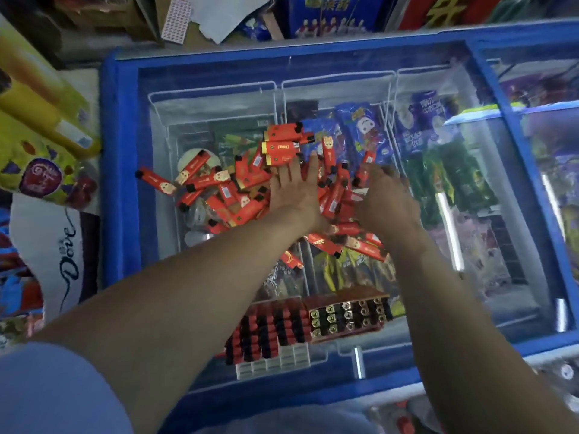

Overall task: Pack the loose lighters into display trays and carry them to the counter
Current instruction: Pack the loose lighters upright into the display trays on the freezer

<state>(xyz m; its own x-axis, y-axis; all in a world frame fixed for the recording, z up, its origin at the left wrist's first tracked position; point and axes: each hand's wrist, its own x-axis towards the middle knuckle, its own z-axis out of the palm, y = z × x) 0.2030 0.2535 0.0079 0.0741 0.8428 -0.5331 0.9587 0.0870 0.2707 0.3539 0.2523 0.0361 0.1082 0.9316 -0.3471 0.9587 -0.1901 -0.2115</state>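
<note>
A heap of loose red lighters [238, 189] lies on the glass lid of a blue chest freezer [120, 151]. My left hand [294, 189] rests flat on the heap with its fingers spread, holding nothing. My right hand [385, 198] is blurred, curled over the right side of the heap; what it holds is unclear. Nearer to me, a white display tray [269, 364] stands filled with upright red and black lighters [266, 330]. Beside it lies a brown tray [347, 317] with lighters that show brass ends.
Ice cream packets [435, 133] show under the freezer glass. A white Dove box [62, 255] and a yellow carton [37, 98] stand to the left. Cardboard boxes [326, 14] line the far side. The freezer's near blue rim [313, 399] runs below the trays.
</note>
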